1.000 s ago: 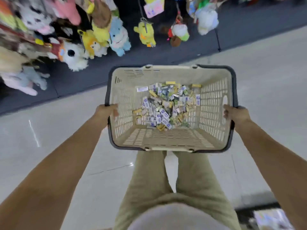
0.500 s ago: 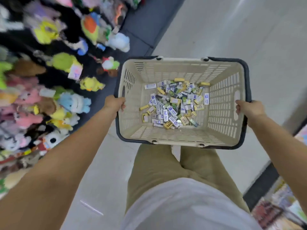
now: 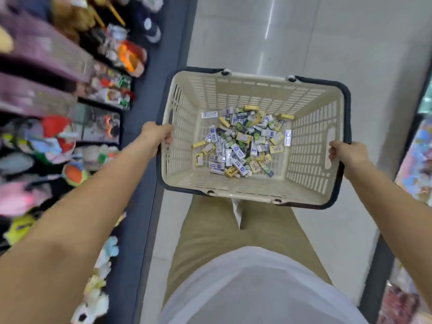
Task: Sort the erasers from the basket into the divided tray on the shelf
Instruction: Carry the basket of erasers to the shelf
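Basket (image 3: 257,92) at frame centre above floor (image 3: 304,43), erasers (image 3: 240,141) heaped on its bottom. Left grip (image 3: 156,134) curled round left rim; right grip (image 3: 346,153) curled round right rim. Plush toys (image 3: 58,136) along left edge.

Bright overhead light, floor (image 3: 268,24) glare, blurred, warped edges

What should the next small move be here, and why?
Probably carry the basket to find the shelf tray. The left hand and right hand each have a grip on a side rim, the erasers all lie loose in its bottom, and no divided tray is in view, only plush toys on the left.
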Motion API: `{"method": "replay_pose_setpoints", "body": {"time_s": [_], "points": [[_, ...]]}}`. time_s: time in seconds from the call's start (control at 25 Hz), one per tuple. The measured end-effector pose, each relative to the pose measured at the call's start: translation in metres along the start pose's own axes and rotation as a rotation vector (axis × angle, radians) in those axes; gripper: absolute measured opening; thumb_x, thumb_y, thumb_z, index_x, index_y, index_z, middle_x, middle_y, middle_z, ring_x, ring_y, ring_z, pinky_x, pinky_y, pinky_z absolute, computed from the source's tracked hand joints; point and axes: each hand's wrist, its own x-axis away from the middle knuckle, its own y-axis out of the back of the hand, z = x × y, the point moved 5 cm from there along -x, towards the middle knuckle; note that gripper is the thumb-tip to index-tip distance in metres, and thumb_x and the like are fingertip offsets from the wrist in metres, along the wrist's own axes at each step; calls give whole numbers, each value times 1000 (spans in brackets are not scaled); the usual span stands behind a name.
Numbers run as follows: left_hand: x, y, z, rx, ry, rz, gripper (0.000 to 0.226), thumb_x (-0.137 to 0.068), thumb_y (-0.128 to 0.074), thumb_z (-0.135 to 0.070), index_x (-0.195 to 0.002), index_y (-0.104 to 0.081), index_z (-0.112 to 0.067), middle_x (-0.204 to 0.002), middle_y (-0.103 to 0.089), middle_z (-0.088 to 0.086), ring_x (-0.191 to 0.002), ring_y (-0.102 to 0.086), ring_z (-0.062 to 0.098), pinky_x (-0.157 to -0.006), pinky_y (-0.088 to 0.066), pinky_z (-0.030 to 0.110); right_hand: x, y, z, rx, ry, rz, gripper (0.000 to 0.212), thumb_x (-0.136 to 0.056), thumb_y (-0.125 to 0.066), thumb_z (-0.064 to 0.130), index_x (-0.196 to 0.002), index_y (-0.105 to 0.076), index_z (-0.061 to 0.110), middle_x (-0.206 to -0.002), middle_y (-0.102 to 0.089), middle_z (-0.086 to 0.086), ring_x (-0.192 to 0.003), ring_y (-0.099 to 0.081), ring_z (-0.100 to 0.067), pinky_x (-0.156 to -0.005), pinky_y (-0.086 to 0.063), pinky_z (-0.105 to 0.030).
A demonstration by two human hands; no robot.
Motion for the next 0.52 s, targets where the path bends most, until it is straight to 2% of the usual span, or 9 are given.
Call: {"method": "replay_pose_setpoints", "body": {"time_s": [0.08,0.16,0.2,0.24,0.32,0.4,0.48,0.52], "points": [[-23,-13,-68,-10,-40,21,5,-83,-54,-5,-81,-49,-6,-58,-45,9,-44,-41,20,-49,-40,31,-24,4,43,-42,-16,-25,15,-86,-56,13,-72,-55,7,-58,-53,-6,-49,-48,-15,-51,-41,-25],[-56,-28,-140,-30,-67,50,12,-83,-53,-5,-93,-45,-4,-59,-44,10,-45,-41,22,-51,-39,32,-56,6,88,-102,-42,-53,13,-85,-58,15,-76,-55,7,-43,-55,0,-44,-51,-13,-50,-43,-24],[-72,-34,-171,-41,-81,57,13,-82,-51,-4,-93,-44,-5,-59,-43,11,-45,-40,23,-51,-39,32,-69,5,107,-121,-51,-64,14,-84,-59,16,-74,-55,7,-37,-54,4,-41,-52,-12,-48,-44,-23],[-89,-40,-206,-50,-103,81,10,-81,-51,-3,-88,-44,-5,-58,-43,11,-44,-39,24,-52,-38,32,-81,3,128,-146,-57,-65,15,-84,-60,16,-73,-55,8,-38,-54,4,-40,-52,-11,-47,-45,-23],[-124,-54,-282,-77,-145,159,7,-80,-50,-4,-87,-46,-4,-58,-43,11,-44,-39,23,-51,-39,31,-107,0,177,-235,-65,-68,16,-85,-61,16,-71,-54,10,-52,-55,-3,-47,-49,-14,-51,-44,-25],[-155,-61,-343,-118,-161,152,22,-82,-50,-6,-103,-49,1,-58,-42,10,-42,-39,21,-48,-38,30,-125,-1,221,-271,-81,-100,16,-85,-61,16,-71,-53,11,-63,-52,-4,-51,-47,-16,-55,-43,-27],[-180,-75,-406,-129,-162,170,46,-84,-51,-6,-126,-39,8,-58,-41,9,-42,-40,19,-46,-37,29,-143,-1,265,-292,-98,-104,15,-84,-60,15,-72,-54,11,-64,-52,-4,-52,-47,-16,-56,-44,-28],[-195,-85,-441,-138,-163,182,50,-84,-50,-4,-130,-35,7,-57,-41,9,-42,-40,19,-45,-37,29,-156,2,288,-312,-103,-108,14,-85,-60,15,-73,-54,10,-64,-52,-4,-52,-48,-16,-57,-44,-28]]}}
